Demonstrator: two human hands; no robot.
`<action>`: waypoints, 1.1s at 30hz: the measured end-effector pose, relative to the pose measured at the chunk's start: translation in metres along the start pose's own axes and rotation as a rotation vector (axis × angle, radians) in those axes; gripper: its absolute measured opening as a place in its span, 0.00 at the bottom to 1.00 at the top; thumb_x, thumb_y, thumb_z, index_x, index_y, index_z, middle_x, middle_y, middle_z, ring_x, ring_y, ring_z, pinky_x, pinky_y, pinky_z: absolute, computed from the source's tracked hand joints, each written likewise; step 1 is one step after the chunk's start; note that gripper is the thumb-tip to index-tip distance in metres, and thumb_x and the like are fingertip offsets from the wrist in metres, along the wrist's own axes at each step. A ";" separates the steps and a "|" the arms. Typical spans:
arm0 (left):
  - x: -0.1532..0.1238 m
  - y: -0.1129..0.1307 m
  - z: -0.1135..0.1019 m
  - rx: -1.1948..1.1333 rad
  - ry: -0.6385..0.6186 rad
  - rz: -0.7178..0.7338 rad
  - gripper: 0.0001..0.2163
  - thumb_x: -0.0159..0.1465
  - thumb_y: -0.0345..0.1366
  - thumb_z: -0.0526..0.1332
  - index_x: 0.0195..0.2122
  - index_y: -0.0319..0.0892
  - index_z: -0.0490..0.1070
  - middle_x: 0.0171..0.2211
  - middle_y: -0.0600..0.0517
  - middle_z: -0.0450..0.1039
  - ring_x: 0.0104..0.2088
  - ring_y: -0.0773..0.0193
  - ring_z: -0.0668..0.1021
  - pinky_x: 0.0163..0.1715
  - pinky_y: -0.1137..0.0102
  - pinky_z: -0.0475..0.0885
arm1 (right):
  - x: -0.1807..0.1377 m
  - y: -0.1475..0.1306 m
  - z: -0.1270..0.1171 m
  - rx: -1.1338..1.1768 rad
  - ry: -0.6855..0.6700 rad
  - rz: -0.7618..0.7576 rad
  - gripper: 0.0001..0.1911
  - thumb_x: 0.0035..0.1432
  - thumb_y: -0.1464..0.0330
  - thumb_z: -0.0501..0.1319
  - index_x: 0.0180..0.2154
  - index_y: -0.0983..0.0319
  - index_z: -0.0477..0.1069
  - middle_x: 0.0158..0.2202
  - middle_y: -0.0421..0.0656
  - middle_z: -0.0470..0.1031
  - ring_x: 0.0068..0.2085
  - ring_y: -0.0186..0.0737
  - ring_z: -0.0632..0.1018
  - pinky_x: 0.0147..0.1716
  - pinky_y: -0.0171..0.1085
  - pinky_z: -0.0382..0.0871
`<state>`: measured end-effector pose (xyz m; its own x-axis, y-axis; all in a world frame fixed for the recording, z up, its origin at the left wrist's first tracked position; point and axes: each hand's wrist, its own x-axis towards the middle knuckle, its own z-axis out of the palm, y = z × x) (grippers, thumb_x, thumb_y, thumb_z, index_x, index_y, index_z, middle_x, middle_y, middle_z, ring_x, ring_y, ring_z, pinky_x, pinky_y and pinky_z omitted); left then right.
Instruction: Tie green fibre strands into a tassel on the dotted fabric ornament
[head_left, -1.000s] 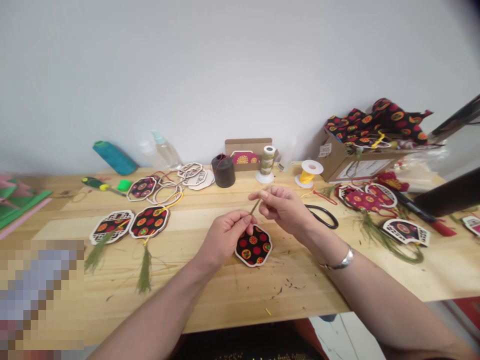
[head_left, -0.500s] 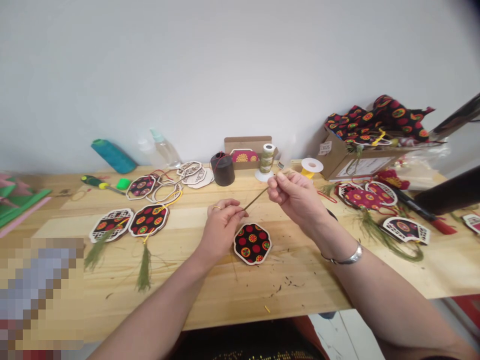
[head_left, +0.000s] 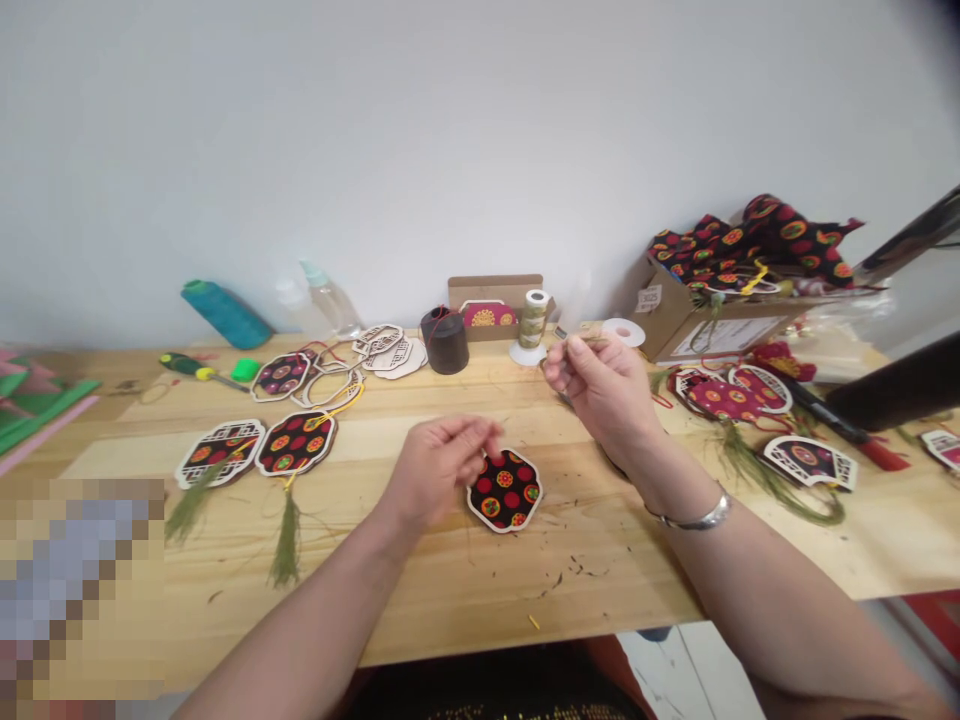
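Note:
My right hand is raised on the right, thumb and fingers pinched on olive thread, of which only a small bit shows at the fingertips. Lower and to the left, my left hand has its thumb and fingers pressed together. Whatever they hold is too small to make out. Just beside the left fingertips, a scalloped pendant of black patterned fabric with a pale wooden rim lies flat on the table. Behind my hands stands a spool of olive thread.
Two pendants with green tassels lie at left, near a screwdriver and wooden cutouts. A black thread cone stands at the back. At right are a fabric-filled cardboard box, more pendants and a black pole.
The taut olive strand that ran between my two hands no longer shows there. My left hand has moved slightly down, and my right hand slightly right.

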<state>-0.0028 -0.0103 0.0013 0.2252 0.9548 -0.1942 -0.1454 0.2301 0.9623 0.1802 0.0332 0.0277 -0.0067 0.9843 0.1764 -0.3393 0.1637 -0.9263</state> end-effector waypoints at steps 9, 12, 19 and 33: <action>0.001 0.000 0.001 -0.444 -0.272 -0.355 0.11 0.59 0.41 0.59 0.29 0.37 0.73 0.24 0.48 0.73 0.12 0.81 0.55 0.10 0.81 0.42 | -0.031 0.001 0.019 -0.414 -0.492 -0.013 0.06 0.60 0.68 0.52 0.30 0.61 0.62 0.26 0.39 0.71 0.26 0.31 0.72 0.27 0.34 0.66; 0.005 -0.004 -0.002 -0.461 -0.228 -0.331 0.12 0.58 0.37 0.61 0.21 0.36 0.68 0.14 0.56 0.62 0.12 0.81 0.53 0.11 0.83 0.47 | -0.040 -0.003 0.024 -0.662 -0.658 -0.120 0.05 0.58 0.74 0.51 0.32 0.62 0.64 0.29 0.41 0.72 0.30 0.32 0.72 0.30 0.34 0.66; 0.006 -0.007 -0.005 -0.322 -0.080 -0.301 0.09 0.55 0.37 0.64 0.28 0.35 0.73 0.12 0.59 0.57 0.12 0.77 0.57 0.13 0.79 0.56 | -0.048 -0.001 0.029 -0.999 -0.931 -0.241 0.08 0.52 0.80 0.52 0.31 0.63 0.63 0.29 0.42 0.69 0.30 0.33 0.67 0.28 0.32 0.59; 0.006 -0.003 -0.003 -0.235 0.073 -0.165 0.08 0.54 0.36 0.65 0.29 0.34 0.73 0.21 0.55 0.66 0.16 0.79 0.60 0.13 0.81 0.49 | -0.060 -0.002 0.036 -1.119 -1.196 -0.260 0.09 0.53 0.80 0.52 0.35 0.65 0.65 0.32 0.43 0.75 0.29 0.32 0.70 0.25 0.31 0.57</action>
<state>-0.0037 -0.0042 -0.0031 0.1959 0.9097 -0.3661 -0.3335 0.4129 0.8475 0.1472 -0.0288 0.0307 -0.9133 0.4072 0.0044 0.3494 0.7892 -0.5050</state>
